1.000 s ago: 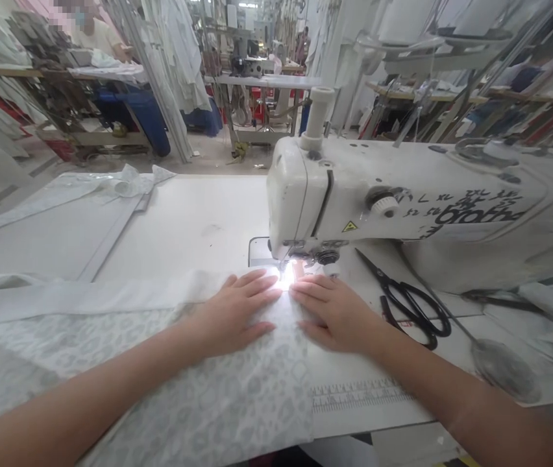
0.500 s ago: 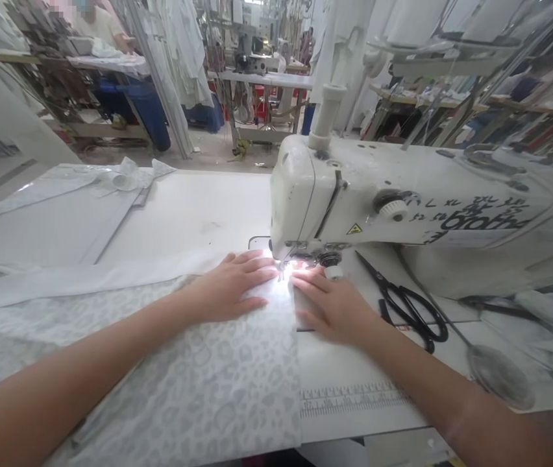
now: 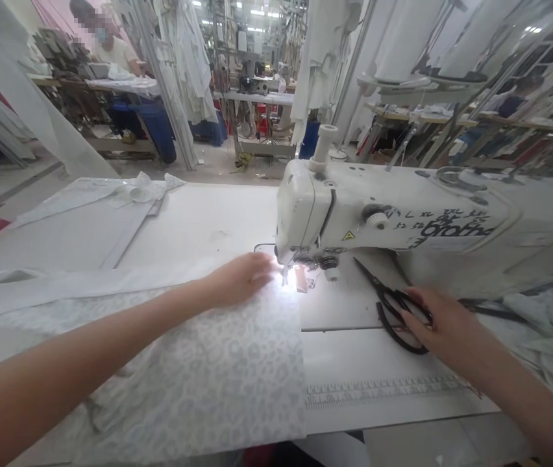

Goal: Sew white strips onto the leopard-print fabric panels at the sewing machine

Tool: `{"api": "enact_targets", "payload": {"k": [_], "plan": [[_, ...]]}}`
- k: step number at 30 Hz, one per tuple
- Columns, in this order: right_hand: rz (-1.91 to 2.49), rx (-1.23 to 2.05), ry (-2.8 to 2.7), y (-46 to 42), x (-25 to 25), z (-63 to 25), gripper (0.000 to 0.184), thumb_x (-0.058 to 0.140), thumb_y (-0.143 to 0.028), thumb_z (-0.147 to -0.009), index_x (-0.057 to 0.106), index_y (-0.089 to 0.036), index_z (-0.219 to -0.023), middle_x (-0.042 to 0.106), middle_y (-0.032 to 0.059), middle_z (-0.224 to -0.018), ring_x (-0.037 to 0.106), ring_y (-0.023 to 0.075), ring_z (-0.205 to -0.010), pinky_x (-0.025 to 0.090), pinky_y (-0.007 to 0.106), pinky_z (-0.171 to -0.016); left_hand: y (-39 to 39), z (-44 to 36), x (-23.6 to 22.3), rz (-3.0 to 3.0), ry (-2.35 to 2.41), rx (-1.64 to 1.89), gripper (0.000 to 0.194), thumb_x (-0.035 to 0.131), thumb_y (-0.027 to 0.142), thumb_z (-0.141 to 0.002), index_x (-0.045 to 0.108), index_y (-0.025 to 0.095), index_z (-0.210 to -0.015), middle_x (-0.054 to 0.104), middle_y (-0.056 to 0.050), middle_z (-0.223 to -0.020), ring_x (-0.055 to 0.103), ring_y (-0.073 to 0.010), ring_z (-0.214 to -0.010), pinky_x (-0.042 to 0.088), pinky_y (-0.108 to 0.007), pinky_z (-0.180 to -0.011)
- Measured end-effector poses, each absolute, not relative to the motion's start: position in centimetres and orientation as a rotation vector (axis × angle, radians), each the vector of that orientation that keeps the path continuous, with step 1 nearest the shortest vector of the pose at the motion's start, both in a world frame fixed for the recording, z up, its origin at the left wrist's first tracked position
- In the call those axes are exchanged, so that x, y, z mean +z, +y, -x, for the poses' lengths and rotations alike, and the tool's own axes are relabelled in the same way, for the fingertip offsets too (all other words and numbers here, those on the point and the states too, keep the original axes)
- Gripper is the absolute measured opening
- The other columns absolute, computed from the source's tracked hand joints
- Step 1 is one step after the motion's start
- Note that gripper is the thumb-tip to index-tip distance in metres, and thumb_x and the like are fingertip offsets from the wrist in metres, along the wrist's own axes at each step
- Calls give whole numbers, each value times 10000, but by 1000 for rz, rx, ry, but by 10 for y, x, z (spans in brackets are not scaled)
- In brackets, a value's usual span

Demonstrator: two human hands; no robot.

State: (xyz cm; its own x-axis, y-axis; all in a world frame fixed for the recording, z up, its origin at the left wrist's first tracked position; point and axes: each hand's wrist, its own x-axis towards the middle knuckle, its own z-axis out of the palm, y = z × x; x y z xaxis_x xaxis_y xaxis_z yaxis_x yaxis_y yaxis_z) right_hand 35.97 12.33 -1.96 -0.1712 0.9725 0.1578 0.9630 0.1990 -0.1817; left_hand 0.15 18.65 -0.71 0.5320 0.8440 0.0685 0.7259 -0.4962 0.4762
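Head view: our left hand (image 3: 240, 279) lies flat, fingers spread, on the patterned fabric (image 3: 218, 370) under the needle; at three o'clock our right hand (image 3: 444, 324) closes on the scissors (image 3: 393, 305); thread uncut, we judge.

A white worktop (image 3: 198, 224) is seen, on which a white sewing machine (image 3: 403, 220) is placed at the right side. A patterned grey-white fabric (image 3: 218, 376) is spread on the near left part of the worktop and is reached up to the needle area of the machine. A plain white strip of cloth (image 3: 76, 285) is laid beside it. Black scissors (image 3: 393, 305) are laid flat on the worktop, just in front of the machine. A printed ruler scale (image 3: 378, 389) is seen near the front edge. A crumpled white cloth (image 3: 135, 188) is found at the far left corner, and more pale cloth (image 3: 544, 324) is piled at the right.
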Motion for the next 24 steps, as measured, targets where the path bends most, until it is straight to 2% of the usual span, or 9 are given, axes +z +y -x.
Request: {"api": "enact_targets", "payload": {"k": [3,6,8,10,13,16,19,22,24], "plan": [[1945,54,-2316,124,-31,-374,352,490,-316,-773,512,-115,-1061,589,179,-987,555,343,-943,464,448,-780,199,-16,-13,-2244,1560,477,280,372,267,-879,537,166,-1082,564,-100,-1108,516,-239,-1054,436,-364,-867],[2038,178,-2324,139,-35,-376,287,554,-279,-704,540,-133,-951,595,158,-933,573,324,-887,474,415,-745,210,-30,-27,-2229,1699,553,297,440,190,-825,478,106,-1107,464,-174,-1227,343,-308,-1229,341,-477,-957],[2100,283,-2285,146,-30,-373,234,564,-248,-677,538,-148,-886,609,139,-868,593,303,-816,480,377,-670,211,-34,-34,-2244,1721,578,255,441,166,-821,487,104,-1065,429,-183,-1260,258,-315,-1279,293,-498,-984],[2121,361,-2265,138,-22,-365,153,541,-246,-698,537,-170,-831,623,105,-787,605,272,-723,468,340,-590,202,-33,-35,-2235,1727,586,195,381,172,-856,507,114,-994,482,-173,-1186,347,-290,-1218,344,-455,-943],[1968,642,-2210,88,-11,-344,123,478,-312,-781,553,-215,-790,637,55,-732,606,246,-667,459,316,-555,169,-22,-29,-2182,1714,543,247,329,291,-899,531,149,-885,593,-93,-853,557,-226,-843,450,-352,-709],[1777,1023,-1986,11,-13,-316,131,511,-362,-776,550,-246,-727,636,39,-706,608,247,-646,483,318,-555,126,-8,-18,-2013,1562,418,259,504,434,-801,577,187,-769,579,-10,-644,555,-182,-619,420,-273,-545],[1742,1175,-1846,-50,-28,-292,77,549,-318,-744,541,-265,-799,633,38,-771,620,254,-689,509,341,-598,93,0,-7,-1721,1319,299,241,598,423,-717,635,185,-720,600,-8,-638,569,-172,-595,408,-240,-512],[1772,1218,-1827,-74,-45,-272,259,569,-276,-724,493,-249,-970,601,59,-916,604,264,-826,511,379,-689,71,1,2,-1507,1147,257,234,612,404,-716,661,175,-736,637,-18,-678,583,-163,-593,420,-227,-513],[1772,1231,-1839,-75,-50,-260,278,575,-255,-718,458,-224,-968,565,70,-967,572,262,-881,490,400,-745,58,-1,6,-1410,1100,287,253,615,410,-727,672,170,-779,666,-33,-734,601,-169,-624,443,-235,-548]]}}
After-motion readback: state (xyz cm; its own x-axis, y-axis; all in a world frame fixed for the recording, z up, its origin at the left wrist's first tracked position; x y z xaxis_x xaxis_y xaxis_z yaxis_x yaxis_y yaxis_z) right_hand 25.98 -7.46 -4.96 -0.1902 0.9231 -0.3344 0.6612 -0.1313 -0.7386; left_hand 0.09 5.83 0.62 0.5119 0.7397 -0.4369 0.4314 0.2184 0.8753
